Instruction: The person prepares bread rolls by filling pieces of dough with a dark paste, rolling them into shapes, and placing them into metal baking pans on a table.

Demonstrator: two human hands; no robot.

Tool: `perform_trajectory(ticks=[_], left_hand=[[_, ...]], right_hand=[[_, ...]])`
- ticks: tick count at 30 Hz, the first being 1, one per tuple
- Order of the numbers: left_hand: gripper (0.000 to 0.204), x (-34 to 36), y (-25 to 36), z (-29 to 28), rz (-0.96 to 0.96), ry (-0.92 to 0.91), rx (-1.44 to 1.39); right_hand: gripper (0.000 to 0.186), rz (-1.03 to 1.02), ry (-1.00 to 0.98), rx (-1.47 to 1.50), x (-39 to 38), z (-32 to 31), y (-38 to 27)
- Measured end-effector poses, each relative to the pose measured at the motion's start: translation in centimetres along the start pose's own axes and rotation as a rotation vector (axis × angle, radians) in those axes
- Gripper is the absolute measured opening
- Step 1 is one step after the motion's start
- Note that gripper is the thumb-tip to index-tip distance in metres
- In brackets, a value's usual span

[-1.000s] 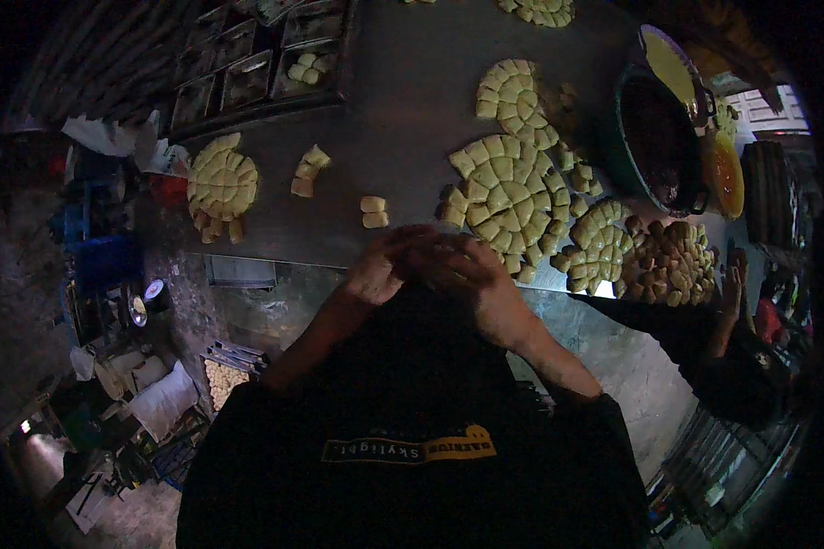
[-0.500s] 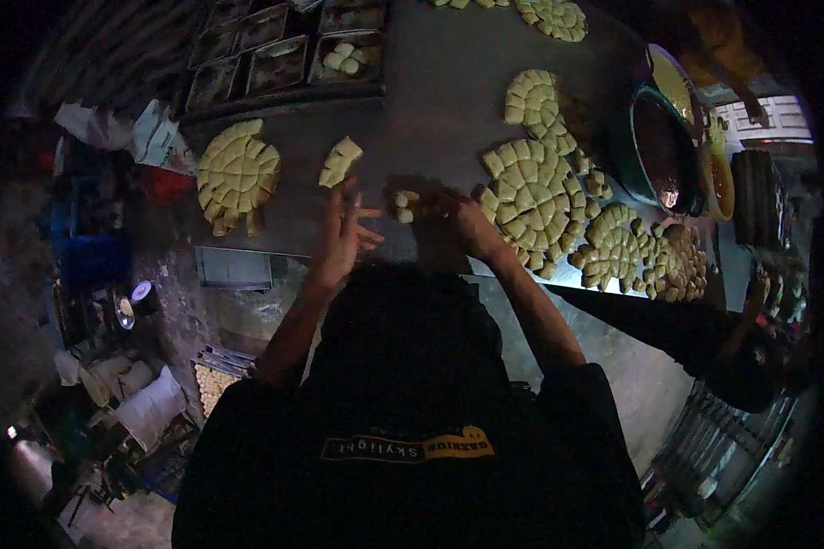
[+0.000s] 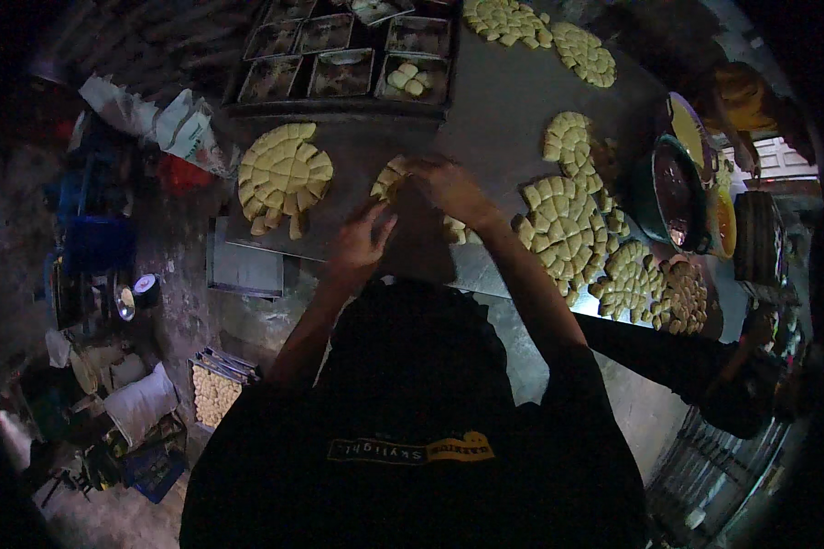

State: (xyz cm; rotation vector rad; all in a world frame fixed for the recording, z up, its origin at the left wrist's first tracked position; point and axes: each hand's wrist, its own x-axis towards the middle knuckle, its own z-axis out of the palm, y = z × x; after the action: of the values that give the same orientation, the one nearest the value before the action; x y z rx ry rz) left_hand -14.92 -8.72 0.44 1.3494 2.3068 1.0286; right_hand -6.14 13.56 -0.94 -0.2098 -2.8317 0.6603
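Pale dough, scored into chunks, lies on the dark worktop. My right hand [image 3: 455, 194] reaches across to the far side, its bent fingers at the right end of a short dough strip [image 3: 390, 178]; the fingertips are in shadow. Just nearer than that strip, my left hand [image 3: 361, 242] is held with fingers apart and nothing in it. A few small dough pieces [image 3: 456, 229] show beside my right wrist, partly hidden by it. To the left sits a round, cut dough slab [image 3: 285, 174]. Another big cut slab [image 3: 560, 224] lies right of my right forearm.
Rectangular baking tins [image 3: 341, 73] stand at the back; one holds several dough balls [image 3: 409, 79]. More cut dough [image 3: 584, 55] lies at the far right. Beyond the slabs are a dark green basin [image 3: 668, 192] and a yellow container [image 3: 723, 220]. Another person's arm [image 3: 732, 361] shows at right.
My right hand has moved left and away from me, from the small dough pieces to the dough strip. My left hand stays near the strip. The whole view has shifted, so things appear further right.
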Motion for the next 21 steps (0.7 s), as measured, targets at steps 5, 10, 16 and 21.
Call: perform_trajectory(ticks=[5,10,16,21], left_hand=[[0.046,2.9,-2.0,4.5,0.280,0.134,0.266],[0.046,3.5,-1.9,5.7,0.271,0.124,0.338],[0.042,5.1,5.1,5.4,0.087,0.012,-0.361],[0.034,4.4,15.5,7.2,-0.096,-0.102,-0.960]], right_hand=[[0.035,-0.110,-0.003,-0.187,4.7,4.9,1.3],[0.032,0.241,-0.114,0.206,0.1,-1.8,1.2],[0.038,0.287,0.387,0.531,-9.3,-8.8,0.0],[0.038,0.521,0.563,0.161,-12.8,-14.6,-6.4]])
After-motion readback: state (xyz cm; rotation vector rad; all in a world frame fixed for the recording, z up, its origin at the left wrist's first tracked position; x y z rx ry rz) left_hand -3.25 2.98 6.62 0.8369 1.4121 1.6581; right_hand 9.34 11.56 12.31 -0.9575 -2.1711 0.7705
